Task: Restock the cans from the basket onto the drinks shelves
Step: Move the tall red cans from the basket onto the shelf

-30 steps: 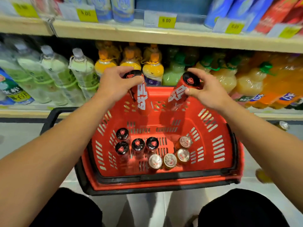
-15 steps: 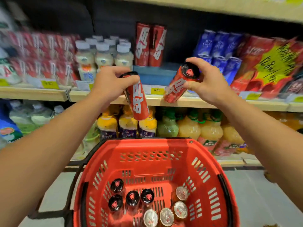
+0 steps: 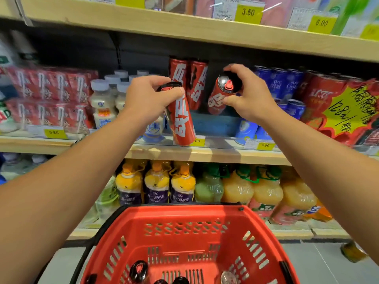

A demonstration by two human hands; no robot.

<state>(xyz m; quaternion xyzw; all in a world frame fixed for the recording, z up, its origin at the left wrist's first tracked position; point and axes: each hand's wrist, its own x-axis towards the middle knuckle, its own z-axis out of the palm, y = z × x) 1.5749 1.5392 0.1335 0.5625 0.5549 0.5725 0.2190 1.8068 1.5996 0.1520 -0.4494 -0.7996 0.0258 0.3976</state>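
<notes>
Head cam has tilted up since a moment ago, so both arms now reach higher toward the middle shelf [image 3: 205, 153]. Left hand [image 3: 147, 99] grips a red can [image 3: 181, 119] by its top, bottom hanging over the shelf edge. Right hand [image 3: 248, 95] pinches a second red can [image 3: 222, 93], tilted, just beside two shelved red cans [image 3: 187, 78]. Down below, the red basket [image 3: 184, 226] has slid mostly out of view, with just a few can tops [image 3: 139, 270] showing inside.

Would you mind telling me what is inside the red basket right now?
The red basket shows a few can tops at its bottom; the frame edge cuts off the rest.
</notes>
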